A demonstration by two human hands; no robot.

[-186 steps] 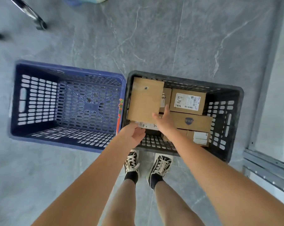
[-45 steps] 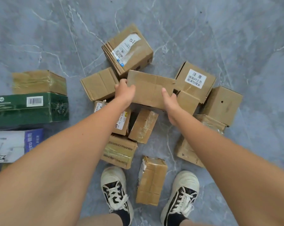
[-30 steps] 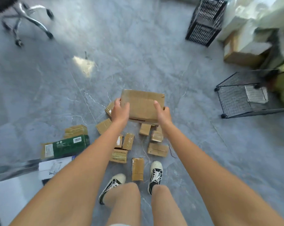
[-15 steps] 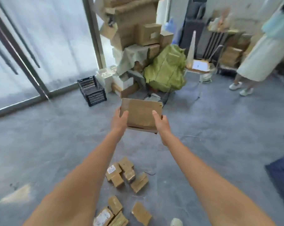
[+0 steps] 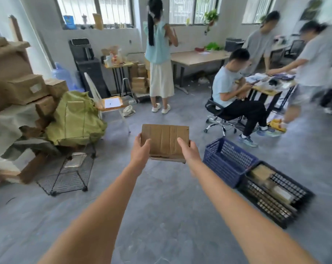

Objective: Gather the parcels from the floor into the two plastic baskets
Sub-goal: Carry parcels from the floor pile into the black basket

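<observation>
Matt creased cardboard parcel; perforated plastic baskets (floor smooth).

The grey floor carries a blue basket touching a black basket, a wire cage and piled boxes.

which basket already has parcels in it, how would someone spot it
Look at the grey floor to the right of the person's outstretched arms, where two plastic baskets sit side by side, touching. The black basket is the nearer one, beside the blue basket. Brown parcels show through its slotted walls, while the blue one looks empty.
</observation>
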